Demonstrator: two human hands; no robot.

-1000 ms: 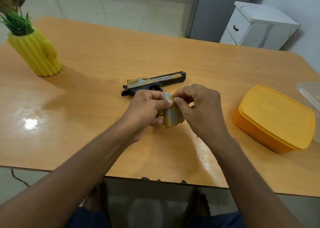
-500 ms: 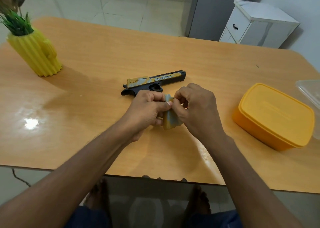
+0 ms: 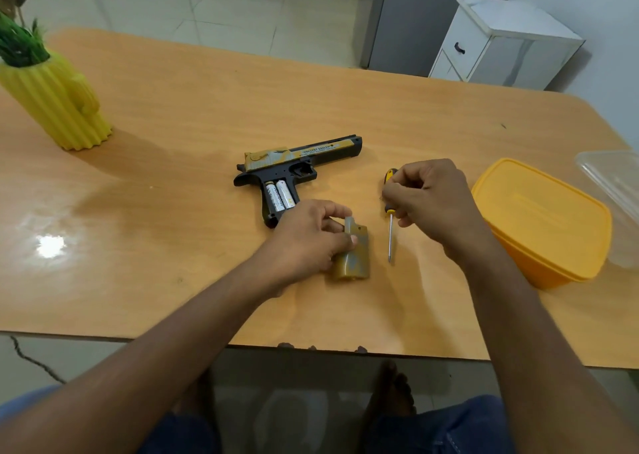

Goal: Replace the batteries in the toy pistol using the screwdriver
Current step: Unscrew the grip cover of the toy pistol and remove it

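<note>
Grip cover off, batteries exposed, screwdriver in hand.

My left hand [image 3: 307, 239] holds the battery cover [image 3: 352, 253] on the worktop [image 3: 173, 108] toward its near edge; my right hand [image 3: 432, 198] grips the screwdriver [image 3: 390, 211], tip down. Toy pistol [image 3: 297, 166] lies mid-worktop, two batteries [image 3: 280, 195] seated. Risk: tiny screw not visible; it may get lost. The tip may slip off the cover.

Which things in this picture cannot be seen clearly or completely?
- Screwdriver, head view: the right hand wraps most of its handle.
- Batteries in the toy pistol: the print is too small to read.
- Grip cover: the left hand hides its left edge.
- Clear container: cut off by the right edge.
- Cactus vase: cut off by the left edge.
</note>
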